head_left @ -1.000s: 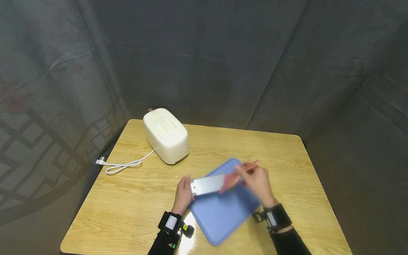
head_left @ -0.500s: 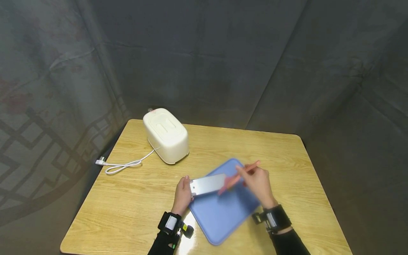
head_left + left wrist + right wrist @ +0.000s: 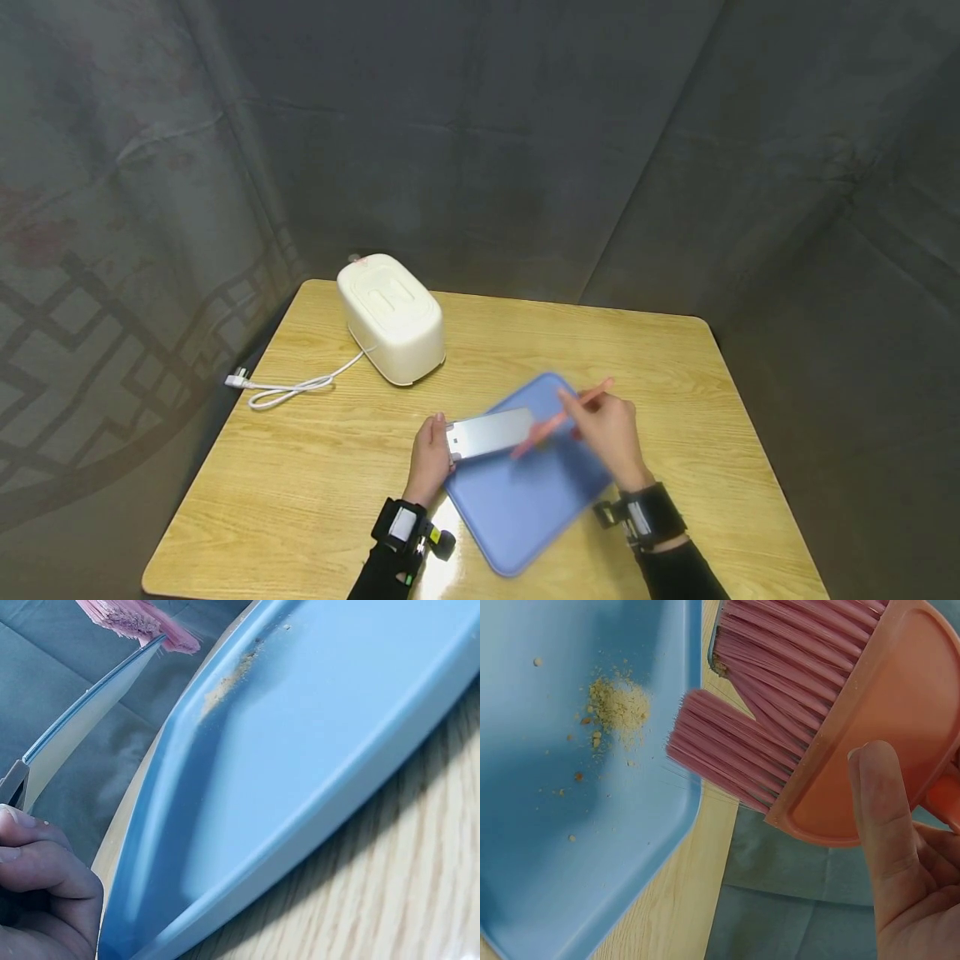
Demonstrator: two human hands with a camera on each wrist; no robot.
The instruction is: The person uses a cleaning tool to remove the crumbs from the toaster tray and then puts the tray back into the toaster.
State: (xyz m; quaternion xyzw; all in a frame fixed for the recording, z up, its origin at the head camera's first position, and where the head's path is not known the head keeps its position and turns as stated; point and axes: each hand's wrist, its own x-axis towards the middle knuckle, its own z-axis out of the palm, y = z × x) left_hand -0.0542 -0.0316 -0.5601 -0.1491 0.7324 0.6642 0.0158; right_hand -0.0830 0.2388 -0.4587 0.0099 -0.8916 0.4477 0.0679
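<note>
Our right hand [image 3: 606, 433] has nudged the pink brush [image 3: 558, 419] slightly along the metal crumb tray [image 3: 491, 433], which our left hand [image 3: 429, 457] pinches by one end, level above the blue tray [image 3: 525, 508], bristles touching its far end.

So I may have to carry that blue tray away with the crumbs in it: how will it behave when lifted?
The blue tray looks like thin moulded plastic, so probably light and fairly stiff. Its rim is low and the crumbs lie loose near one edge, so a tilt would likely spill them. The smooth surface may feel slippery.
</note>
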